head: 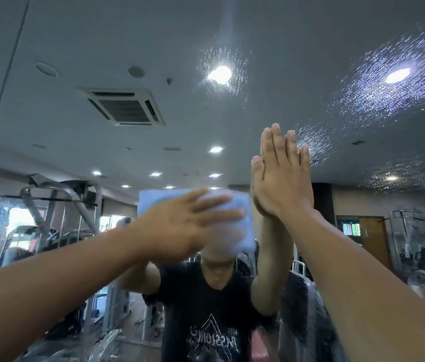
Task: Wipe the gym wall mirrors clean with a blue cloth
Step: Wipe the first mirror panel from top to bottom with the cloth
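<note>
Left hand point(180, 226) flat, fingers straight, pins the blue cloth point(154, 201) to the mirror point(206, 35) at centre; blurred. Right hand point(281, 178) open, palm on the glass just right of the cloth. Risks: the bracing palm likely prints the glass; the cloth, pressed rather than gripped, could slip. Droplets point(389, 95) unwiped upper right. Free glass above and left to the panel seam point(5, 82); right hand blocks a rightward sweep.

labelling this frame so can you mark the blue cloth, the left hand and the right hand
blue cloth point(154, 202): head view, upper left part clear of the fingers
left hand point(185, 223): head view, back of the hand, blurred
right hand point(283, 184): head view, back of the hand, below the knuckles
</note>
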A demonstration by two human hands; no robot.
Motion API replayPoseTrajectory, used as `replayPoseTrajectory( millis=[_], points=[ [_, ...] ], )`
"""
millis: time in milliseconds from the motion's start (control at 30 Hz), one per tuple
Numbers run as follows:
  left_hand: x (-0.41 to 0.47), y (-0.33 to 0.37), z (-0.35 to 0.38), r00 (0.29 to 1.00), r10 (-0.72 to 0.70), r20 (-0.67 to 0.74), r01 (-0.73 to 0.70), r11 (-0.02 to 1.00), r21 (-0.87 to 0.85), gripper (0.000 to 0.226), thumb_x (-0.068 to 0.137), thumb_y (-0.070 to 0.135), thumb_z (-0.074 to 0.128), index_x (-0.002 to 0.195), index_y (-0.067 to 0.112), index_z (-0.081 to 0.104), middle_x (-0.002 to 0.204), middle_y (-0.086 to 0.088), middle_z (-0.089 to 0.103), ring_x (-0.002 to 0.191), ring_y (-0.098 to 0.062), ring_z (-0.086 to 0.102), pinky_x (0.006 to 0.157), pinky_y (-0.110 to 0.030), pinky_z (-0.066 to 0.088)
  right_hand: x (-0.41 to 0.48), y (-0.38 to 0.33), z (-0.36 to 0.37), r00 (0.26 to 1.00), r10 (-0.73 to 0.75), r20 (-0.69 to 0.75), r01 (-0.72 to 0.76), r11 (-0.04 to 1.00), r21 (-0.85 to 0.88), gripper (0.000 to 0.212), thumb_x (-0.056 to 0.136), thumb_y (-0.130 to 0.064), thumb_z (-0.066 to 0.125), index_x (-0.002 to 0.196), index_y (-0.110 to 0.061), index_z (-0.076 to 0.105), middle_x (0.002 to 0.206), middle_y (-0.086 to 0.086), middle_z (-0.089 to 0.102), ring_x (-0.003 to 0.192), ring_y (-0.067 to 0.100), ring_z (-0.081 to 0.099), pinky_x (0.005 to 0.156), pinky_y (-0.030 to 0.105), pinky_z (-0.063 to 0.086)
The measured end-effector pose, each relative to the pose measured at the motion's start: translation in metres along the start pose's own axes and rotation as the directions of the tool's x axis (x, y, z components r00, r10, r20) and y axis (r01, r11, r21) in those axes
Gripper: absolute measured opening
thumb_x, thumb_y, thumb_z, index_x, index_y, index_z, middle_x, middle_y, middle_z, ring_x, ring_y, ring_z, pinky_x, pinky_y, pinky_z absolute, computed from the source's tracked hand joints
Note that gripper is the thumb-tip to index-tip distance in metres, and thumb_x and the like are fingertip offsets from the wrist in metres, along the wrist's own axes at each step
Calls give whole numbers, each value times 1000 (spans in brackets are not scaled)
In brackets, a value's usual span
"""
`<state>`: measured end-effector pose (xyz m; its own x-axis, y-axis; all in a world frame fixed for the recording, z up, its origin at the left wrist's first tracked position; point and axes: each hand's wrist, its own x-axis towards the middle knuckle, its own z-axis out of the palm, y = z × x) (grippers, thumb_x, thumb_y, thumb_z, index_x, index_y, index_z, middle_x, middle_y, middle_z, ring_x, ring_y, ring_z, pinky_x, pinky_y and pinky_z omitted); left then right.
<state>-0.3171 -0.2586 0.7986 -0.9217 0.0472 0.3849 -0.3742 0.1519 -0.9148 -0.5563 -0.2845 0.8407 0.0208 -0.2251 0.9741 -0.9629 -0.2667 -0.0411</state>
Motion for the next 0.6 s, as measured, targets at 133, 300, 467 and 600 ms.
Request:
replayPoseTrajectory(
  millis=[133, 300, 467, 600],
  points=[
    [-26, -13, -9, 991, 100, 86, -99, 995, -9, 59, 93, 26, 56, 150, 35, 44, 160, 1, 37, 151, -27, 29, 117, -53, 33, -2, -1, 3, 1000, 1, -19, -1, 1000, -3, 69, 100, -43, 1, 164, -20, -7, 171, -5, -16, 158, 22, -14, 123, 40, -17],
    [11, -87, -20, 947, -319, -34, 321, 945, 70, 48, 99, 30, 42, 145, 24, 52, 154, -9, 46, 144, -37, 39, 112, -56, 39, -2, -1, 1, 1000, -10, -22, 10, 1000, 3, 73, 97, -47, -6, 165, -19, -5, 172, -3, -13, 158, 23, -12, 125, 44, -13],
    [31, -52, -7, 920, -378, -104, 385, 921, 60, 50, 93, 26, 56, 143, 21, 55, 153, -10, 48, 142, -40, 41, 110, -56, 40, -2, -2, -1, 1000, -13, -15, 13, 1000, 13, 72, 98, -47, -4, 165, -19, -6, 172, -3, -13, 158, 23, -13, 124, 43, -14],
    [-10, 11, -4, 996, -91, -9, 91, 996, 11, 55, 92, 19, 57, 146, 29, 52, 158, -5, 41, 148, -33, 33, 116, -52, 34, -2, 1, 0, 1000, -12, -4, 12, 1000, 8, 65, 104, -42, 3, 164, -19, -9, 171, -4, -16, 158, 22, -15, 126, 44, -14]
  ],
)
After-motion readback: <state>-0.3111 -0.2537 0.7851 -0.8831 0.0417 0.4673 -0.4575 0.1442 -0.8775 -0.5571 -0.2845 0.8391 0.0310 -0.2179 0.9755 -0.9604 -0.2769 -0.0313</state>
